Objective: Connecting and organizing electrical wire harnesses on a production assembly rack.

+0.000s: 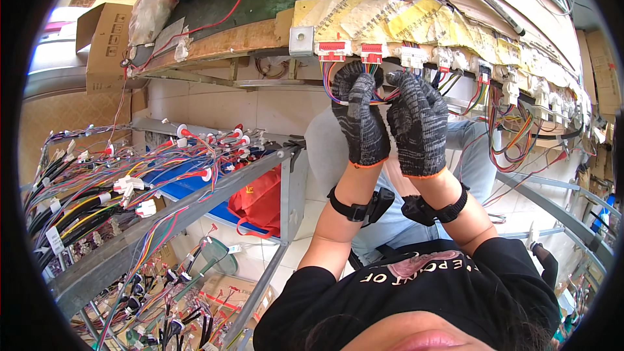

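Observation:
Both my hands wear dark grey knitted gloves with orange cuffs and work just below the bench's front edge. My left hand (361,117) is closed around a bundle of coloured wires (328,83) that hangs in a loop from the connectors. My right hand (419,123) pinches the same wires close beside it; its fingertips hide part of them. Above the left hand, a red-and-white connector (332,51) and a second red-and-white connector (372,53) sit on the edge. A white connector (413,58) is above the right hand.
Yellow tape (364,16) covers the bench edge, with more connectors and hanging wires (513,130) to the right. A marker pen (487,3) lies on the bench. At left, a metal rack (175,221) carries many wire harnesses; a red bag (259,203) is behind it. A cardboard box (104,45) stands far left.

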Demonstrator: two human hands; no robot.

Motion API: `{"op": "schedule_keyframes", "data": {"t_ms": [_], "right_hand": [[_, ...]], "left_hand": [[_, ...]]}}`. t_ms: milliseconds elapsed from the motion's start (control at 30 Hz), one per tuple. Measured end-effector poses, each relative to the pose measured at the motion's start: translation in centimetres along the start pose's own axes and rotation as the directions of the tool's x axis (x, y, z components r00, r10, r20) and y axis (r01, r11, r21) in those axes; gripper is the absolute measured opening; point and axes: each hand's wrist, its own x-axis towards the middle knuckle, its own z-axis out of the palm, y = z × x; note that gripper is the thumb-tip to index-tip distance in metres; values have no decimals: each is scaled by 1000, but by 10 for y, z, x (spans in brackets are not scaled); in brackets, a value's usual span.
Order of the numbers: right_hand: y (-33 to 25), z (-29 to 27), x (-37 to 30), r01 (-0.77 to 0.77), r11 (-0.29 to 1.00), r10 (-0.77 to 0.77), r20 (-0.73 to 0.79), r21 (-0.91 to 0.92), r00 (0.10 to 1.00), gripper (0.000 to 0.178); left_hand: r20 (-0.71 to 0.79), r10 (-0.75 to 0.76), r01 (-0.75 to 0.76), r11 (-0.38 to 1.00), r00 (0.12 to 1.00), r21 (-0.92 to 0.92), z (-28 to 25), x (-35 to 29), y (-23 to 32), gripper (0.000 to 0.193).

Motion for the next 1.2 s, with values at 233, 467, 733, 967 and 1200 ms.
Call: {"op": "schedule_keyframes", "data": {"t_ms": [233, 467, 733, 967, 1200], "right_hand": [[1, 1, 1, -36, 999, 36, -13, 19, 999, 39], [-1, -1, 4, 49, 996, -49, 3, -68, 999, 39], [-1, -2, 6, 159, 965, -157, 27, -207, 987, 34], [2, 0, 2, 87, 996, -87, -15, -14, 996, 33], [7, 0, 2, 208, 957, -215, -15, -203, 977, 35]], "left_hand": [[-41, 53, -46, 984, 998, 175, 6, -2, 8, 12], [-58, 74, -52, 946, 996, 319, 9, -2, 10, 11], [-50, 28, -16, 978, 998, 210, 13, -1, 9, 8], [-39, 39, -29, 971, 998, 237, 12, 2, 8, 8], [-32, 44, -35, 973, 999, 227, 8, 2, 9, 11]]}}
